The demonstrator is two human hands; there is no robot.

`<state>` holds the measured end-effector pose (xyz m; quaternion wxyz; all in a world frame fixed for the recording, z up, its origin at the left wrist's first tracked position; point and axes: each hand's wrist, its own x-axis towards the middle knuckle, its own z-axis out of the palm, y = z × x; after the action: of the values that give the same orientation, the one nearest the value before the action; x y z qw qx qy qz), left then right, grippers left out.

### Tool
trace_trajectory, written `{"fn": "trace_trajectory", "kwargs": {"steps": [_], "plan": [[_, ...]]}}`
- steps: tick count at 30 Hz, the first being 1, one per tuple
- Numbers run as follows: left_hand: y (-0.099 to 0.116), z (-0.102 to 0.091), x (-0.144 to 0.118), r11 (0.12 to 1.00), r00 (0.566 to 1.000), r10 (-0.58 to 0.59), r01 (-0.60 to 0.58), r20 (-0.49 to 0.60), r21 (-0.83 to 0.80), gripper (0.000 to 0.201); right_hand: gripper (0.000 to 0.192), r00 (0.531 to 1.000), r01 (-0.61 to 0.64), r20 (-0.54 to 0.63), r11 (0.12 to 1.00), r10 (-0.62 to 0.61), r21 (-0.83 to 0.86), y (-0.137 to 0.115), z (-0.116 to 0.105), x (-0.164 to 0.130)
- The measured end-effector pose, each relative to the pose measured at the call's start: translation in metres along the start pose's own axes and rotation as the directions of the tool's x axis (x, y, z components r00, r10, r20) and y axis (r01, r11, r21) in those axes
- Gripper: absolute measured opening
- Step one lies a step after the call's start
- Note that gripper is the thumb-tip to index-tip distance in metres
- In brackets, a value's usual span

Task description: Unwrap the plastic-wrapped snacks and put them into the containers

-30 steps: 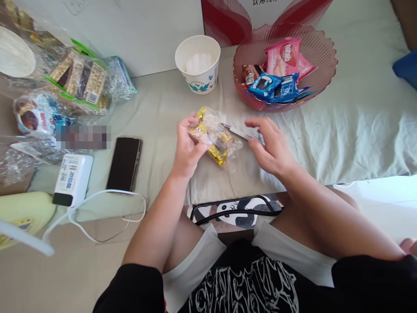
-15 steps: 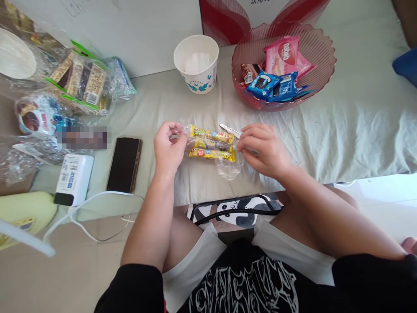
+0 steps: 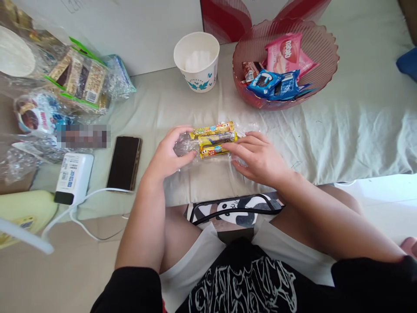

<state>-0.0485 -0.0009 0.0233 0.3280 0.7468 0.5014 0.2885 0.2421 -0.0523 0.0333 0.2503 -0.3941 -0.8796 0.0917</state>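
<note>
Three yellow snack sticks [image 3: 213, 140] lie side by side on the cloth, with a clear plastic wrapper [image 3: 186, 145] around them. My left hand [image 3: 169, 153] curves around the wrapper's crumpled left end, its thumb and fingers apart. From the right, my right hand [image 3: 257, 154] reaches over the sticks' right ends with fingers stretched out. Its index fingertip rests on the lowest stick, and more clear film shows behind that hand.
Behind stand a paper cup [image 3: 197, 61] with something white inside and a pink ribbed bowl [image 3: 321, 65] holding wrapped snacks. To the left lie a phone [image 3: 124, 164], a white power bank [image 3: 74, 176] with a cable, and several bagged snacks [image 3: 80, 78].
My left hand has gone from a pinch on the wrapper to spread fingers. My right hand has come down onto the sticks, which sit slightly farther right. The silvery strip is no longer visible.
</note>
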Motion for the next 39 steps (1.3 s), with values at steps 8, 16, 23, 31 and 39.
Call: {"fn": "trace_trajectory", "kwargs": {"steps": [8, 16, 23, 31, 39], "plan": [[0.006, 0.007, 0.005, 0.978, 0.978, -0.163, 0.177, -0.134, 0.106, 0.016, 0.037, 0.908, -0.014, 0.407, 0.962, -0.102, 0.272, -0.009, -0.018, -0.007], [0.012, 0.018, 0.013, 0.980, 0.977, -0.180, 0.168, -0.115, -0.111, 0.022, 0.033, 0.997, -0.037, 0.063, 0.999, 0.034, 0.037, -0.007, 0.011, 0.002], [0.022, 0.030, 0.016, 0.787, 0.945, -0.327, 0.284, 0.020, -0.547, 0.020, 0.060, 0.988, -0.139, 0.064, 0.990, 0.141, -0.035, -0.011, 0.031, 0.009], [0.018, 0.027, 0.019, 0.828, 0.881, -0.409, 0.249, -0.238, -0.503, 0.041, 0.035, 0.983, -0.165, 0.040, 0.958, 0.179, -0.236, -0.021, 0.026, 0.014], [0.003, 0.028, 0.026, 0.905, 0.875, -0.338, 0.202, -0.346, -0.375, 0.047, 0.022, 0.953, -0.155, 0.213, 0.953, 0.213, -0.262, -0.025, 0.017, 0.024]]}}
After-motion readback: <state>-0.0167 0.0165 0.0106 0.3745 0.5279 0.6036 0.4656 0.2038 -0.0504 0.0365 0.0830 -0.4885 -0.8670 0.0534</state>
